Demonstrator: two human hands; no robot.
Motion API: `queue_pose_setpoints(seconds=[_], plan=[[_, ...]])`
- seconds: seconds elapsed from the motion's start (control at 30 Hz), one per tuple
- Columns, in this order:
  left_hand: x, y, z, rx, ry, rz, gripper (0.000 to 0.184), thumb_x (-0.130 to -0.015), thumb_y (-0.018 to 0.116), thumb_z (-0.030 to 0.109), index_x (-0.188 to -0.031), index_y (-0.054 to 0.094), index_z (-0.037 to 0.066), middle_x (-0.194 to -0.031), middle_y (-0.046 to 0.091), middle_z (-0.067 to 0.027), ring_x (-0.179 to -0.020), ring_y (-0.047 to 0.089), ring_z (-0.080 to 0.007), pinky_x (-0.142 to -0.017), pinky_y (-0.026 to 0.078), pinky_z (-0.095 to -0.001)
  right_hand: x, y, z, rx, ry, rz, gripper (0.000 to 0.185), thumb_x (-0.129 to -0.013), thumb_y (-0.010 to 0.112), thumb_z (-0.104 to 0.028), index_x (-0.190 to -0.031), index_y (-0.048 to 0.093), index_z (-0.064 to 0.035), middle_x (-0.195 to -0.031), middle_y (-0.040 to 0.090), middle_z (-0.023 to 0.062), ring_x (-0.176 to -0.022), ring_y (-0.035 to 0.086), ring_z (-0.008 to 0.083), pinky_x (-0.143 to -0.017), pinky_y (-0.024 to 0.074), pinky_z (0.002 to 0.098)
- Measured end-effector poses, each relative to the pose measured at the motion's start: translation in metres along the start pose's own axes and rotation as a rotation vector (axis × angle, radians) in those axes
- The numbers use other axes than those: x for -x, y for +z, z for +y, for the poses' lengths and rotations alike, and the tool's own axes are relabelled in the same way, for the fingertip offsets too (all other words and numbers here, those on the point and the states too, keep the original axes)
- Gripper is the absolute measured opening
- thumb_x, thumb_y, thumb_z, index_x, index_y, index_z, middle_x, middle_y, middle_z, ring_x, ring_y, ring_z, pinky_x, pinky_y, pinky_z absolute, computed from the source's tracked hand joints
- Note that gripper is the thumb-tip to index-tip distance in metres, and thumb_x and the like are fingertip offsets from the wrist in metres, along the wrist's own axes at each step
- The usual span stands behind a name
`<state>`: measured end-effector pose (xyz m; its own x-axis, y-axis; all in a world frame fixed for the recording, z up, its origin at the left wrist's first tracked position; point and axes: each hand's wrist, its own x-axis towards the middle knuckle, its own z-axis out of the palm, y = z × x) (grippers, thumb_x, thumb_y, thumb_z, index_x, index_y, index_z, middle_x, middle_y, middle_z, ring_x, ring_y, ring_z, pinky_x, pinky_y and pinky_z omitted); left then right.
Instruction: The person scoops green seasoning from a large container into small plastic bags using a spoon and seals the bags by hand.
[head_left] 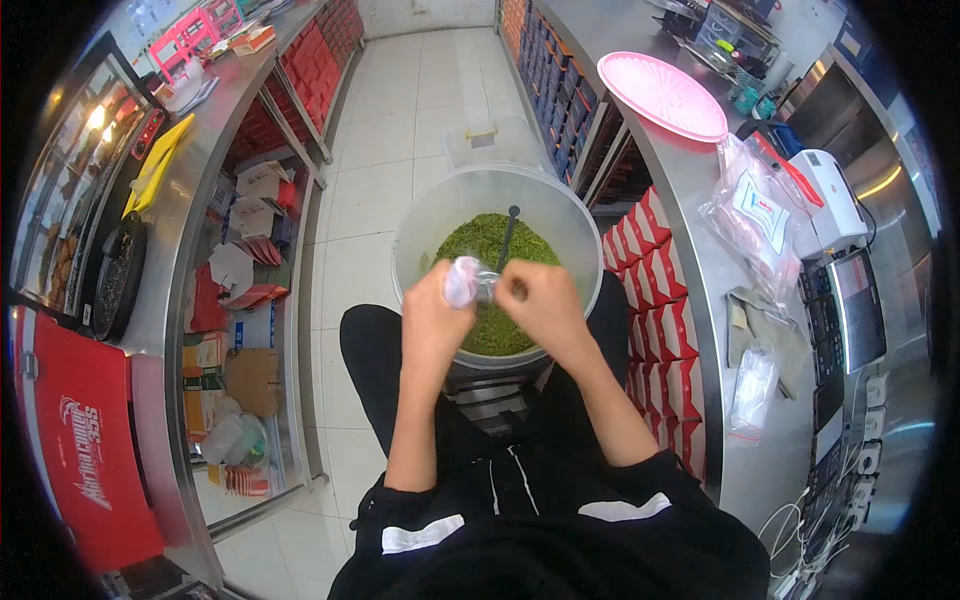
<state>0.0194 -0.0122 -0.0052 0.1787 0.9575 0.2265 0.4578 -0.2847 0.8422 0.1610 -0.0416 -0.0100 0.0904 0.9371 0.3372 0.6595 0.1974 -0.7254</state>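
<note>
A large translucent tub (402, 250) stands between my knees, partly filled with chopped green bits (490, 240). A dark-handled utensil (510, 228) stands in the green bits, its top leaning on nothing I can make out. Above the tub, my left hand (436, 310) is closed around a bunched pinkish-white plastic bag (462, 282). My right hand (545, 305) is closed in a pinch beside it, at a clear twisted part of the plastic (487, 285). Blur hides the exact fingertip contact.
Steel counters flank me. On the right one (690, 210) lie a pink lid (663, 97), plastic bags (755, 205) and a white device (830, 200). Red-and-white boxes (665, 330) are stacked beneath it. At left are a yellow board (160, 165) and shelves of boxes (255, 210).
</note>
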Motion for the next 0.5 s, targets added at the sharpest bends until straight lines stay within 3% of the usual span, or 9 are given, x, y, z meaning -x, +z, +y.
queue_pose_setpoints(seconds=[0.03, 0.1, 0.13, 0.17, 0.2, 0.23, 0.27, 0.37, 0.5], plan=[[0.0, -0.002, 0.002, -0.099, -0.03, 0.055, 0.012, -0.072, 0.059, 0.009, -0.077, 0.051, 0.001, -0.065, 0.054, -0.0146, -0.06, 0.056, -0.0299, -0.059, 0.045, -0.0345, -0.002, -0.002, 0.0, 0.0, 0.001, 0.0, 0.01, -0.073, 0.056, -0.009, -0.069, 0.052, -0.0002, -0.056, 0.053, 0.0109, -0.048, 0.051, 0.0213, -0.05, 0.0412, 0.0319], [-0.001, -0.006, 0.005, -0.135, -0.126, -0.006, 0.016, -0.07, 0.06, 0.006, -0.085, 0.054, 0.003, -0.074, 0.057, -0.0142, -0.072, 0.058, -0.0292, -0.067, 0.046, -0.033, -0.007, -0.005, -0.004, -0.138, 0.199, 0.042, 0.01, -0.068, 0.058, -0.005, -0.066, 0.049, -0.0026, -0.052, 0.051, 0.0061, -0.044, 0.047, 0.0162, -0.046, 0.0377, 0.0281], [-0.004, -0.006, 0.003, 0.014, 0.118, -0.012, 0.022, -0.069, 0.061, 0.005, -0.089, 0.053, 0.003, -0.082, 0.058, -0.0136, -0.078, 0.058, -0.0278, -0.071, 0.045, -0.0323, -0.008, -0.003, -0.002, -0.375, 0.247, -0.013, 0.014, -0.065, 0.057, -0.001, -0.067, 0.044, -0.0052, -0.05, 0.046, 0.0004, -0.044, 0.041, 0.0069, -0.043, 0.032, 0.0228], [-0.004, -0.005, 0.001, 0.163, 0.359, -0.018, 0.027, -0.068, 0.063, 0.004, -0.093, 0.053, 0.003, -0.089, 0.058, -0.013, -0.084, 0.057, -0.0264, -0.076, 0.044, -0.0317, -0.009, -0.003, -0.001, -0.375, 0.248, -0.015, 0.014, -0.065, 0.057, -0.001, -0.067, 0.044, -0.0052, -0.05, 0.046, 0.0004, -0.044, 0.041, 0.0069, -0.043, 0.032, 0.0228], [-0.003, -0.005, -0.002, 0.162, 0.358, -0.017, 0.027, -0.068, 0.063, 0.004, -0.093, 0.053, 0.003, -0.089, 0.058, -0.013, -0.084, 0.057, -0.0264, -0.076, 0.044, -0.0317, -0.011, -0.004, -0.001, -0.584, 0.288, -0.067, 0.017, -0.066, 0.056, 0.0, -0.069, 0.041, -0.0062, -0.05, 0.043, -0.0022, -0.045, 0.039, 0.0039, -0.043, 0.0296, 0.0208], [-0.002, -0.004, -0.005, 0.373, 0.257, -0.126, 0.034, -0.066, 0.066, 0.005, -0.097, 0.052, 0.003, -0.095, 0.058, -0.012, -0.09, 0.056, -0.0248, -0.08, 0.043, -0.0313, -0.012, -0.004, 0.0, -0.793, 0.327, -0.12, 0.019, -0.066, 0.055, 0.001, -0.071, 0.039, -0.0072, -0.05, 0.04, -0.0048, -0.047, 0.037, 0.0009, -0.043, 0.0272, 0.0188], [-0.001, -0.004, -0.007, 0.582, 0.153, -0.233, 0.041, -0.064, 0.07, 0.006, -0.1, 0.052, 0.002, -0.101, 0.057, -0.0109, -0.095, 0.055, -0.0233, -0.085, 0.042, -0.031, -0.014, -0.005, 0.0, -0.793, 0.327, -0.121, 0.019, -0.066, 0.055, 0.001, -0.071, 0.039, -0.0072, -0.05, 0.04, -0.0048, -0.047, 0.037, 0.0009, -0.043, 0.0272, 0.0188], [-0.002, -0.004, 0.005, 0.424, 0.282, -0.124, 0.057, -0.058, 0.071, 0.004, -0.109, 0.047, 0.003, -0.1, 0.056, -0.0081, -0.095, 0.053, -0.0159, -0.084, 0.042, -0.0294, -0.018, -0.008, -0.001, -0.756, 0.245, -0.17, 0.022, -0.067, 0.054, 0.001, -0.073, 0.036, -0.0087, -0.051, 0.038, -0.0064, -0.047, 0.034, -0.0004, -0.042, 0.0246, 0.018], [-0.005, -0.01, 0.003, 0.353, 0.204, -0.151, 0.06, -0.054, 0.078, 0.009, -0.106, 0.05, 0.002, -0.103, 0.058, -0.0098, -0.098, 0.054, -0.0174, -0.085, 0.042, -0.0304, -0.026, -0.011, -0.009, -0.779, 0.246, -0.269, 0.019, -0.069, 0.053, 0.0, -0.073, 0.037, -0.0084, -0.051, 0.039, -0.0059, -0.045, 0.034, 0.0, -0.042, 0.0249, 0.0176]])
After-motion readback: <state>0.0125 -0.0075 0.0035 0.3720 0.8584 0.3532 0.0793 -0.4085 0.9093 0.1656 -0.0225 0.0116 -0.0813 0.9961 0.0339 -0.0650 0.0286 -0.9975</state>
